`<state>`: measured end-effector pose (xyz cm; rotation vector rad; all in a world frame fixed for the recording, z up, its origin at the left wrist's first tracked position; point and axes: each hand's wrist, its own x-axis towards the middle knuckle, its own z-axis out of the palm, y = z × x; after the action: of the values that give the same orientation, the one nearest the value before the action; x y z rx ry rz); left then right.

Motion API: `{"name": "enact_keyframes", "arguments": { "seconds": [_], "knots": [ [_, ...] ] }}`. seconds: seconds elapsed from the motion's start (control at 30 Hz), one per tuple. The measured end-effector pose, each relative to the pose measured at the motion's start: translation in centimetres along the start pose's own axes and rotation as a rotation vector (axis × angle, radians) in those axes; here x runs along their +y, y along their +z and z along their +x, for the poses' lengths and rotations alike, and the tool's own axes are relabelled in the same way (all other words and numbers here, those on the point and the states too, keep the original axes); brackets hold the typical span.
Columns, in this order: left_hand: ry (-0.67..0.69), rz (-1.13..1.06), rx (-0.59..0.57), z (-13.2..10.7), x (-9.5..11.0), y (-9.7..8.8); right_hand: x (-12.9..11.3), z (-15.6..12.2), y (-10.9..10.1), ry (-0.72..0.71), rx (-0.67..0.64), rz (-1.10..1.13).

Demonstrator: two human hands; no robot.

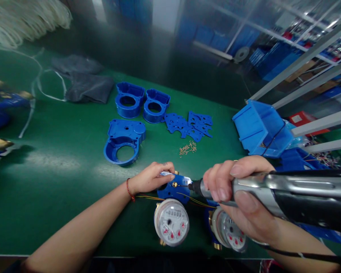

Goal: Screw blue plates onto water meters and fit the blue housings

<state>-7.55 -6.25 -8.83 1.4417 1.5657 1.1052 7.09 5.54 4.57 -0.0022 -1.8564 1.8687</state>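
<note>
My right hand (238, 185) is wrapped round a silver and black electric screwdriver (275, 193), which points left. Its tip reaches the right part of a blue housing (180, 191) with a small brass fitting (175, 184) on it. Gripping that housing from the left is my left hand (155, 176), fingers curled over its upper edge. Thin yellow wires run out on both sides of it. Just below sits a water meter (172, 223) with a white dial and red pointers. A second water meter (230, 230) lies partly behind my right hand.
Three blue housings (125, 142) stand farther back on the green table (68, 182). Flat blue plates (182, 126) and a pile of small screws (188, 149) lie beside them. Blue bins (261, 129) stand right; grey cloth (88, 85) and brass-ended blue parts (5, 102) are left.
</note>
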Motion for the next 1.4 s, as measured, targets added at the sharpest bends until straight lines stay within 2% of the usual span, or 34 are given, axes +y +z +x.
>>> {"name": "enact_keyframes", "arguments": {
  "seconds": [0.1, 0.13, 0.2, 0.27, 0.33, 0.37, 0.43, 0.5, 0.57, 0.73, 0.9, 1.1, 1.3, 1.4],
  "knots": [
    [0.017, 0.055, 0.026, 0.0, 0.2, -0.3, 0.2, 0.0, 0.1, -0.001, 0.003, -0.047],
    [0.018, 0.090, 0.068, -0.1, 0.6, -0.5, 0.3, 0.0, 0.2, -0.002, 0.001, -0.059],
    [0.037, 0.237, 0.234, -0.8, 2.0, -0.8, 0.4, 0.1, 0.3, -0.002, -0.010, -0.074],
    [0.146, 0.423, 0.437, -2.0, 4.1, -0.4, 0.5, 0.2, 0.4, -0.014, -0.015, -0.074],
    [0.357, 0.536, 0.533, -3.3, 6.1, 1.0, 0.5, 0.2, 0.5, -0.019, -0.019, -0.075],
    [0.460, 0.547, 0.523, -3.8, 6.9, 2.1, 0.6, 0.2, 0.5, -0.018, -0.021, -0.077],
    [0.569, 0.576, 0.502, -4.5, 7.7, 4.5, 0.6, 0.1, 0.6, -0.012, -0.025, -0.088],
    [0.574, 0.573, 0.511, -4.6, 7.6, 6.4, 0.7, 0.0, 0.9, -0.012, -0.019, -0.102],
    [0.554, 0.541, 0.532, -4.3, 7.1, 7.4, 0.7, -0.2, 1.1, -0.016, 0.000, -0.113],
    [0.537, 0.507, 0.560, -3.9, 6.5, 7.6, 1.1, -0.5, 1.6, -0.021, 0.045, -0.155],
    [0.537, 0.518, 0.591, -4.0, 6.8, 7.7, 1.3, -0.5, 1.8, -0.043, 0.021, -0.106],
    [0.545, 0.522, 0.589, -3.9, 6.7, 7.7, 1.3, -0.4, 1.8, -0.035, 0.081, -0.157],
    [0.533, 0.510, 0.592, -4.0, 6.7, 7.8, 1.4, -0.2, 2.0, -0.011, 0.053, -0.123],
    [0.522, 0.513, 0.594, -4.0, 6.7, 7.9, 1.4, -0.1, 2.0, -0.017, 0.080, -0.129]
  ]
}}
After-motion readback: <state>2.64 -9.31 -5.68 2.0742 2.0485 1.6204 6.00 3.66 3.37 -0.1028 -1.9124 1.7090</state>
